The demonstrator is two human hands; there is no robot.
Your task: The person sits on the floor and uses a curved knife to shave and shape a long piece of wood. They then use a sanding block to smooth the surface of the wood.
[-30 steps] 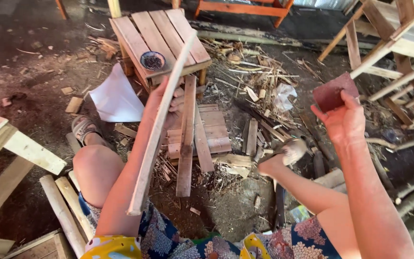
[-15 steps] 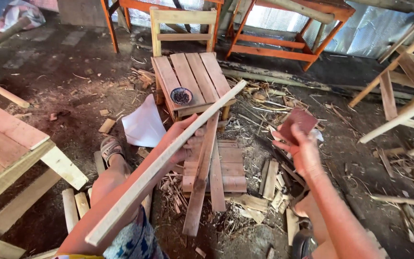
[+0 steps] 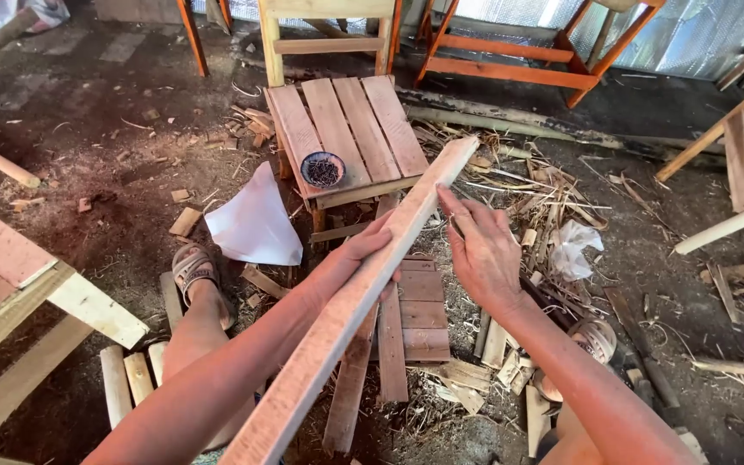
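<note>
Left hand (image 3: pixel 363 258) clamped on long pale wooden slat (image 3: pixel 363 293) pointing to 1 o'clock — right hand (image 3: pixel 484 250), fingers loosely apart, stroked it; best kept steady.

Slat (image 3: pixel 363 293) near end cut off by bottom edge. Left hand (image 3: pixel 363 254) fingers hidden behind slat. Bowl (image 3: pixel 322 169) contents too small to tell. Chairs (image 3: pixel 510 52) cut off by top edge. Right foot mostly hidden under right arm.

Small slatted wooden stool (image 3: pixel 342 129), dark bowl (image 3: pixel 322 169) on its seat, white paper sheet (image 3: pixel 254 223) on dirt floor, orange chair frames (image 3: pixel 510 65) behind, scattered wood offcuts (image 3: pixel 484 349)
</note>
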